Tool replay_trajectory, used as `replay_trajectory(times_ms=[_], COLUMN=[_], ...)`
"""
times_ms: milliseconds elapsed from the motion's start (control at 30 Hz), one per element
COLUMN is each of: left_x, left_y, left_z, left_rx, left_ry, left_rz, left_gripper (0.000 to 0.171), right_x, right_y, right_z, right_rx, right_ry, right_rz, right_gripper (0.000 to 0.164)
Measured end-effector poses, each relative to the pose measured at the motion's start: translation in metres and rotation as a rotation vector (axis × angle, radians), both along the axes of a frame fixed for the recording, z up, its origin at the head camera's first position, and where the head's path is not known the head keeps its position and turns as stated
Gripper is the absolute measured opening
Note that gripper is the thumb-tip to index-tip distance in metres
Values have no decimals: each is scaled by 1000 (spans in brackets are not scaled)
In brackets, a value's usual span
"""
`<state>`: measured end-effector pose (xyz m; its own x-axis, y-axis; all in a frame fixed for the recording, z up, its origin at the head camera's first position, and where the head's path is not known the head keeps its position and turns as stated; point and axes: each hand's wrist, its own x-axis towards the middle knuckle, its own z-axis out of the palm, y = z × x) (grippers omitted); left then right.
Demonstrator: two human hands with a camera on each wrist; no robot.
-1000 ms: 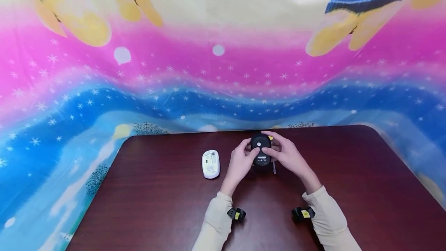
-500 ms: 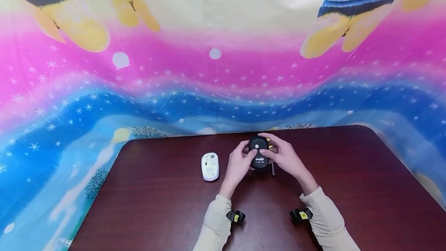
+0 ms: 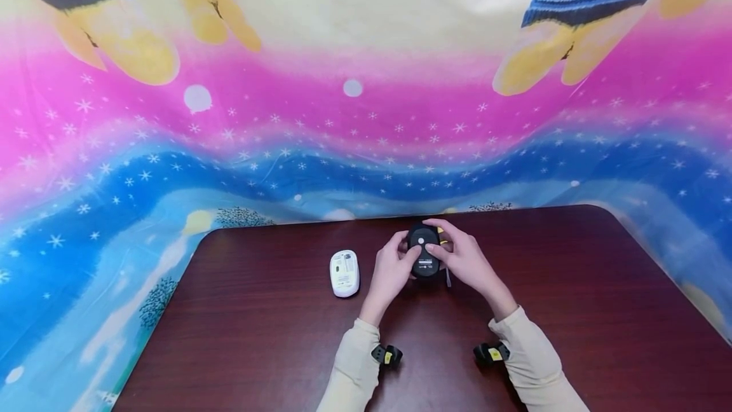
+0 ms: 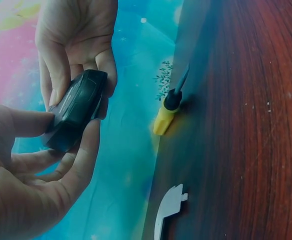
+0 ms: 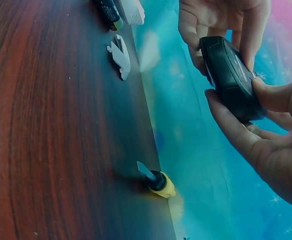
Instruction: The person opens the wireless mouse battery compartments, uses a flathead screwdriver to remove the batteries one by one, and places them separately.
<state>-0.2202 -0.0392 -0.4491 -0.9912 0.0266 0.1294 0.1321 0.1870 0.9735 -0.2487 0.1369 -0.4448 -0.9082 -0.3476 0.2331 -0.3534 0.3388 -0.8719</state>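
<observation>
Both hands hold a black computer mouse (image 3: 425,262) above the far part of the table, its underside with a white round spot and label facing up. My left hand (image 3: 394,264) grips its left side, thumb on the underside. From the right, my right hand (image 3: 466,258) grips it too, its thumb beside the other. Both wrist views show fingers curled round the black case. Below the hands lies a screwdriver (image 5: 161,185) with a yellow and black handle. A white plastic piece with a small tab (image 4: 170,207) rests near it.
A white computer mouse (image 3: 344,273) lies underside up on the dark wooden table (image 3: 274,348), left of the hands. A black cylinder with a gold end (image 5: 108,14), resembling a battery, shows at the top of the right wrist view. A printed cloth (image 3: 320,119) hangs behind the table.
The head view shifted slightly at first, carrying the whole scene with it. Both hands keep their grip on the black mouse, with hardly any movement over the table.
</observation>
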Motion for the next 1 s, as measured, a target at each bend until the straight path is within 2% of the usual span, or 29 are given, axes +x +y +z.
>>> replay_trajectory(times_ms=[467,600,767,1000], left_x=[-4,-7,-3,1], left_y=[2,2,0,-1], left_z=[1,0,-1,-3], left_rx=[-26,-24,-41,-79], left_ry=[-6,0,-4,-1], left_rz=[12,13,2,-3], left_gripper=[34,34,35,35], right_x=[0,-2,-2,0], right_y=[-3,-1,1,1], right_z=[4,6,4,-2], right_rx=[53,53,38,23], right_ry=[41,2,-54,-32], right_rz=[-28,-12,17,-3], right_gripper=[46,47,52,45])
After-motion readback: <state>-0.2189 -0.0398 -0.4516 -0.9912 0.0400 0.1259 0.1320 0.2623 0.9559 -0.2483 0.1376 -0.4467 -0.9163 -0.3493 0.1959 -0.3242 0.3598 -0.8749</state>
